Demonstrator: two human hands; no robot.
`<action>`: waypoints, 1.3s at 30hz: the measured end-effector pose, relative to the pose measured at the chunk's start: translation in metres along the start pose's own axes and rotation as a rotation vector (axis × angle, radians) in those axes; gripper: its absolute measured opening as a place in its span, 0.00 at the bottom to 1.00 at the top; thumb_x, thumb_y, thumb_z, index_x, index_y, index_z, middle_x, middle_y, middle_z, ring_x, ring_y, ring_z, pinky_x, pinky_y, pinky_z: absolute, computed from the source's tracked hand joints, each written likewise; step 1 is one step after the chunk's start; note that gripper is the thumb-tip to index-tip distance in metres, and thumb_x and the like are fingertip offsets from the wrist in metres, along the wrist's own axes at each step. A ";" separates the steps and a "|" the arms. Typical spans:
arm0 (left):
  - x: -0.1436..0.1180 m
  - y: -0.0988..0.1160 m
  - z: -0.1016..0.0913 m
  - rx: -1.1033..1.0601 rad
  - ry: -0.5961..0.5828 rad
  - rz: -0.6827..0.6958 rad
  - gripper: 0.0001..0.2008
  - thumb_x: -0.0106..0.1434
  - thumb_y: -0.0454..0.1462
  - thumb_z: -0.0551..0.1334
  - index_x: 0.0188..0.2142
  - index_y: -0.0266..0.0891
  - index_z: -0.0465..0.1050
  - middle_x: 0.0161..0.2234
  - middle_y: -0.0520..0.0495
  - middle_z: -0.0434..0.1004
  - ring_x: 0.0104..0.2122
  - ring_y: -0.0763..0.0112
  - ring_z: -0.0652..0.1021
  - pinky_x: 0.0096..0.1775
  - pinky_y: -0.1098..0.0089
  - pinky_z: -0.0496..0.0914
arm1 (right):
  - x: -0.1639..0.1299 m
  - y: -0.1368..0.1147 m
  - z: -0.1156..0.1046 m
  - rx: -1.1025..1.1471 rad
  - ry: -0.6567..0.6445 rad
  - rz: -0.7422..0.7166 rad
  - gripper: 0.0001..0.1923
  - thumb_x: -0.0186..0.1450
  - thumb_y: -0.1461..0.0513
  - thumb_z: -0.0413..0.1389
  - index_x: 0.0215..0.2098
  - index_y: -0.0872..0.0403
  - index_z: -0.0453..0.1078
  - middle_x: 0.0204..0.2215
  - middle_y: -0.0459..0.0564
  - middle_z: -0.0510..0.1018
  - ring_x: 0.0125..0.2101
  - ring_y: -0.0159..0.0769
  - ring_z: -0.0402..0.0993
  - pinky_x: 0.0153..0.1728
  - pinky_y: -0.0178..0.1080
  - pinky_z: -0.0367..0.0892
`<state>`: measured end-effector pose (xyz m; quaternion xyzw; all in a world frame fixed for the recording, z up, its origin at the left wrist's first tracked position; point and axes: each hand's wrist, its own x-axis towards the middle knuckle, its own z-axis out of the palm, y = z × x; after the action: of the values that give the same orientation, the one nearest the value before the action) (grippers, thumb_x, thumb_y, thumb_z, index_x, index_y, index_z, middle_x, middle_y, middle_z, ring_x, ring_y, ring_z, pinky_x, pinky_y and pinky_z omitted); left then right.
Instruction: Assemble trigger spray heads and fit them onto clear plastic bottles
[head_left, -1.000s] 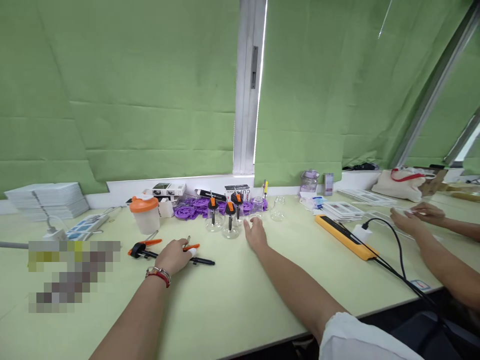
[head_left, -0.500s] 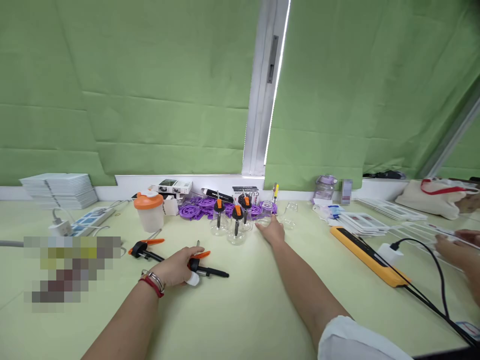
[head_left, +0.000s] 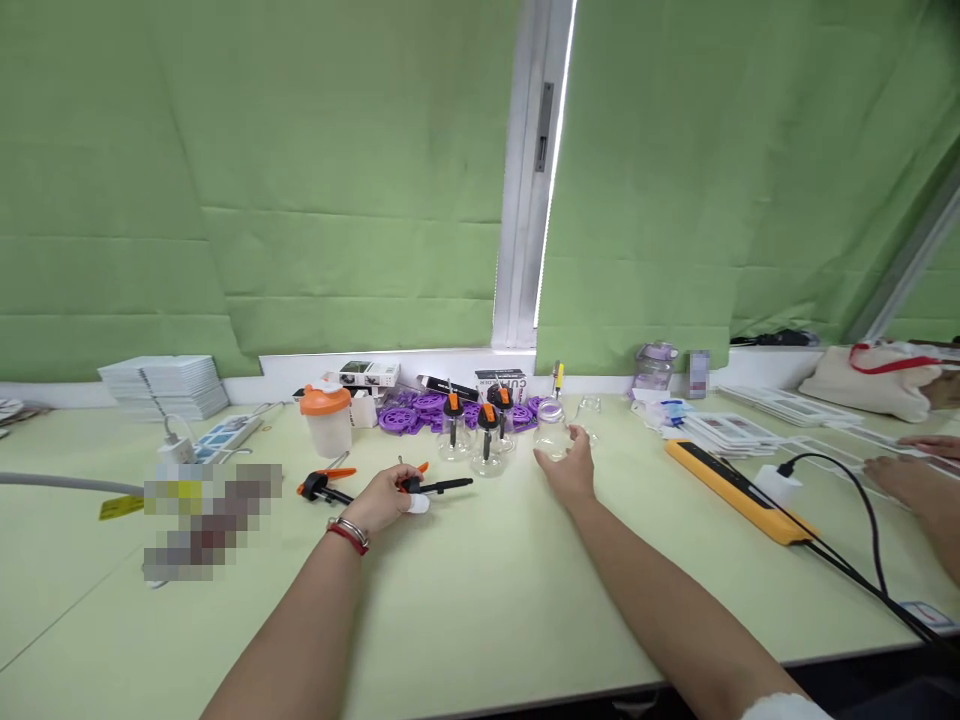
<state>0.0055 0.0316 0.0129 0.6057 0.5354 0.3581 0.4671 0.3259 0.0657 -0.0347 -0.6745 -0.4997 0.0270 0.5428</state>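
One clear round glass bulb (head_left: 553, 440) in right hand (head_left: 574, 470) grip, left hand (head_left: 382, 497) clamped on black-orange tool (head_left: 431, 486)

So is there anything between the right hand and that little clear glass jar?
No. The right hand is already at the clear jar, its fingers curled around it with nothing visible between. The orange-capped jars stand to its left, off to the side. The left hand holds a black and orange tool.
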 end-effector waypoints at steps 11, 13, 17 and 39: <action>0.004 0.000 0.009 -0.378 0.101 0.173 0.26 0.44 0.38 0.69 0.44 0.37 0.68 0.29 0.55 0.63 0.21 0.81 0.65 0.26 0.74 0.64 | -0.039 -0.046 -0.013 -0.188 -0.317 -0.434 0.38 0.45 0.74 0.49 0.55 0.51 0.61 0.58 0.52 0.60 0.59 0.45 0.53 0.57 0.48 0.55; 0.004 0.000 0.011 -0.360 0.085 0.167 0.26 0.44 0.39 0.69 0.43 0.37 0.68 0.28 0.56 0.62 0.21 0.82 0.65 0.26 0.74 0.64 | -0.045 -0.046 -0.013 -0.178 -0.346 -0.429 0.38 0.45 0.74 0.50 0.55 0.50 0.61 0.57 0.52 0.59 0.59 0.46 0.53 0.57 0.49 0.56; 0.004 0.000 0.010 -0.320 0.092 0.162 0.26 0.44 0.39 0.69 0.43 0.37 0.68 0.28 0.56 0.61 0.21 0.82 0.64 0.25 0.73 0.64 | -0.052 -0.045 -0.015 -0.163 -0.357 -0.430 0.38 0.46 0.73 0.50 0.55 0.48 0.60 0.57 0.52 0.59 0.59 0.47 0.53 0.56 0.50 0.58; -0.009 0.005 0.039 -0.332 -0.171 0.121 0.27 0.53 0.52 0.62 0.46 0.35 0.68 0.25 0.51 0.68 0.24 0.71 0.72 0.26 0.69 0.69 | -0.075 -0.064 -0.015 -0.192 -0.404 -0.632 0.37 0.48 0.73 0.53 0.56 0.48 0.62 0.57 0.53 0.61 0.59 0.48 0.54 0.57 0.49 0.55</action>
<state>0.0417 0.0159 0.0063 0.5796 0.3902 0.4161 0.5820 0.2559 -0.0032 -0.0185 -0.5159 -0.7800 -0.0561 0.3495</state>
